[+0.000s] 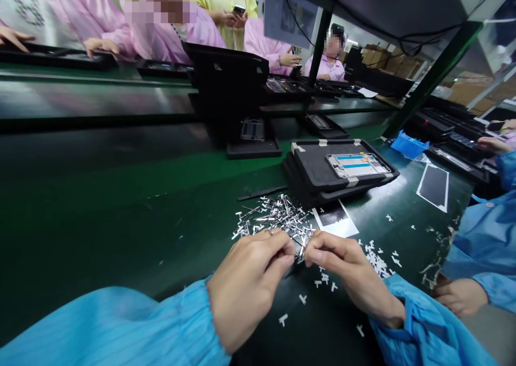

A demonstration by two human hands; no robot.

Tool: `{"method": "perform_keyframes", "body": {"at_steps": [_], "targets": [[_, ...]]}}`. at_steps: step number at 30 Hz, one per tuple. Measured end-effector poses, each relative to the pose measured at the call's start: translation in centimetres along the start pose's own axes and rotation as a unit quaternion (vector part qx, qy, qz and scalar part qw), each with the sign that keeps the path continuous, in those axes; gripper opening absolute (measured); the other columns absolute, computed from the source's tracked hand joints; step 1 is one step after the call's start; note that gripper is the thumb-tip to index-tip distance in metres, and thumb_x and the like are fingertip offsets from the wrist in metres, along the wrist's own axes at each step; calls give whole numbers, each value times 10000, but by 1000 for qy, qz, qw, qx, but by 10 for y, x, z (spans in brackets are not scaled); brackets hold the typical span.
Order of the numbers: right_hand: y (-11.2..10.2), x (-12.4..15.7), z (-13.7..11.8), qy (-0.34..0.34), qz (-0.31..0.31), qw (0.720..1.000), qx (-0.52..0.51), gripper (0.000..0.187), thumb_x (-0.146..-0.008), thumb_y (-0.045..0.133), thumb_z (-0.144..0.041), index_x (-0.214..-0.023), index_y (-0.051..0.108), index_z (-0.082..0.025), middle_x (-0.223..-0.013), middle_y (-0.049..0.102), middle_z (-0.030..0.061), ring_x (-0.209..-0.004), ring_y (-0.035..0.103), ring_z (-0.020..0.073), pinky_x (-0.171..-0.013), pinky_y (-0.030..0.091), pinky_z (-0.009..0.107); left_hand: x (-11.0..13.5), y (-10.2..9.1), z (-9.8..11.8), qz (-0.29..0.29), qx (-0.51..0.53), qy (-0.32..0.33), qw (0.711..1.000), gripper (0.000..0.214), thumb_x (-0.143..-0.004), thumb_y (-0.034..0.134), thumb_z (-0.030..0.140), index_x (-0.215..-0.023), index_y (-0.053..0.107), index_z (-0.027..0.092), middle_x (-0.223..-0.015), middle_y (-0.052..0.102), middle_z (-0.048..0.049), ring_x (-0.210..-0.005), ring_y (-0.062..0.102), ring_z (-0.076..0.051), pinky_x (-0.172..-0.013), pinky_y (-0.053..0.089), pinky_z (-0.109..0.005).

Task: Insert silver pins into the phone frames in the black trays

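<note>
My left hand (253,280) and my right hand (346,266) meet over the green table, fingertips pinched close to each other. Between them shows a thin strip with a white end, too small to make out fully; which hand grips it I cannot tell. Just beyond my fingers lies a loose pile of narrow dark and silver strips with white tabs (282,215). Small white T-shaped pieces (303,299) are scattered around my wrists, with a heap of them (378,263) to the right of my right hand.
Behind the pile stand stacked black trays (310,162) bearing a phone frame (358,165). A dark flat stick (262,193) and a white-bordered sheet (336,221) lie nearby. A blue-sleeved co-worker (484,248) sits close at right. Across the raised shelf are people in pink; a green post (435,76) rises at right.
</note>
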State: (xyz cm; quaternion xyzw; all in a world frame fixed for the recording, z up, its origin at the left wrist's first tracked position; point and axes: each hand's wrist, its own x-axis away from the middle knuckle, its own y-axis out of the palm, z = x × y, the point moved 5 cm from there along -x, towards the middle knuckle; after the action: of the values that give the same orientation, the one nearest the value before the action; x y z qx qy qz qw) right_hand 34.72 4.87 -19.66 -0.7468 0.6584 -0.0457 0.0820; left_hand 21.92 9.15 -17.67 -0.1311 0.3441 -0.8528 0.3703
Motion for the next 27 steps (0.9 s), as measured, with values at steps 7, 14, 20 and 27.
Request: {"method": "perform_keyframes", "body": {"at_steps": [7,14,20,27], "targets": [[7,8,-10,-28,11,999,-18,147,-834,524,-257,-710,534,-177,-711,492,-27,-683,434,100,-636,320,228,15,-9,22,39,38,2,999,221,-805,361,268,-633,480,198,-627,532,54,-600,483,-88,-564,342,-190],[21,20,-28,-52,5,997,-56,154,-841,517,-295,-753,577,-184,-728,526,-12,-714,476,117,-658,348,243,36,-26,39,78,70,-29,994,229,-746,381,317,-586,487,191,-584,523,49,-549,471,-83,-522,339,-183],[32,28,-43,-75,-12,995,-62,134,-820,538,-255,-716,577,-180,-700,536,-9,-685,487,112,-641,358,234,56,-27,41,101,63,-35,992,225,-737,381,325,-606,511,196,-619,548,40,-590,504,-91,-555,353,-187],[43,35,-52,-75,-21,996,-45,174,-791,504,-300,-669,525,-178,-648,498,-10,-626,474,111,-589,374,227,65,-31,54,88,147,-20,985,208,-674,433,324,-535,508,189,-510,492,50,-486,458,-76,-460,350,-145]]}}
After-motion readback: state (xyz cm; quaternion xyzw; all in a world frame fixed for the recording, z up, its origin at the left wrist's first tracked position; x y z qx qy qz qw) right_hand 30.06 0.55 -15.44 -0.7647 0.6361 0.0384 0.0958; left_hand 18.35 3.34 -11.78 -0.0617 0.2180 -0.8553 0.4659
